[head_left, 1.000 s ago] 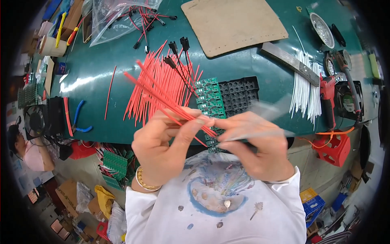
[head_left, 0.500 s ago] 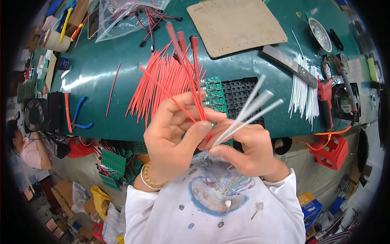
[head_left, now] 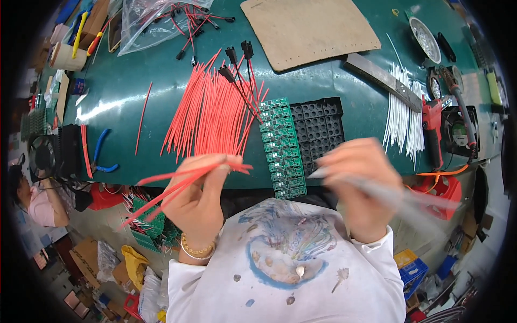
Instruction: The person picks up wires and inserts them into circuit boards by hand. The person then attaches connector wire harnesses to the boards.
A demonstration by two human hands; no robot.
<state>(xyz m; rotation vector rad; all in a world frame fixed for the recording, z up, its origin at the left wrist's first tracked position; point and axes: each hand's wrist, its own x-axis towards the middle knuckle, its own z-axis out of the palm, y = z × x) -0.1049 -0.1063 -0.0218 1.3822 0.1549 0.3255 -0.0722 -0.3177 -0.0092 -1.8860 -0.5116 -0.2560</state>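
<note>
Several red wires [head_left: 177, 185] are pinched between the thumb and fingers of my left hand [head_left: 202, 191], their long ends trailing to the lower left. My right hand [head_left: 366, 185], smeared by motion, grips several white wires [head_left: 412, 199] that stream off to the right. Between the two hands, at the table's near edge, lies a strip of green circuit boards [head_left: 283, 151]. Wires with black connectors [head_left: 239, 70] run to its upper left end. The strip's right side borders a black tray with round pits [head_left: 318, 126]. A big pile of red wires [head_left: 210, 110] fans out beyond my left hand.
White wires [head_left: 404, 107] lie under a metal bar [head_left: 382, 81] at the right. Beside them are a red-handled tool [head_left: 432, 126] and a fan [head_left: 460, 129]. Blue pliers [head_left: 101, 153] lie left. A brown board [head_left: 312, 32] lies at the back. A person [head_left: 40, 199] sits far left.
My hands have moved apart, the left one leftward with the red wires, the right one rightward with the white wires. The wires now point outward, and the circuit board strip is uncovered.
</note>
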